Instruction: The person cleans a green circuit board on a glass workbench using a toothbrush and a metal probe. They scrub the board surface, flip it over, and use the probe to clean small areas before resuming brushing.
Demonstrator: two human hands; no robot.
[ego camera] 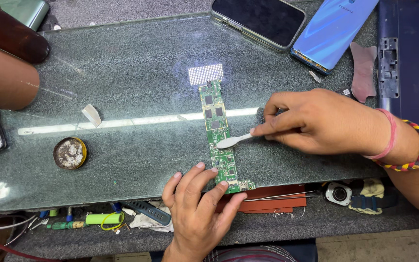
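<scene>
Your right hand [316,121] reaches in from the right edge, forearm angled down across the bench, wrist wrapped in a pink band and a beaded bracelet. Its thumb and forefinger are pinched on the handle of a small white brush [233,141], whose head rests on the middle of the long green circuit board [217,131]. Your left hand [197,208] comes up from the bottom edge, fingers loosely spread rather than clenched, with the fingertips pressing down on the board's lower end to pin it flat. The board lies lengthwise, running away from you, on a dark glass-topped work surface [136,87] that reflects an overhead light. To the left sits a small round tin [70,153], probably flux paste, though its contents are too blurred to be sure, and a white scrap [92,115] lies above it. Two smartphones rest at the far edge: one dark-screened [259,19], one with a glossy blue back [333,29]. A green-handled screwdriver [86,222] lies on the ledge below the glass.
</scene>
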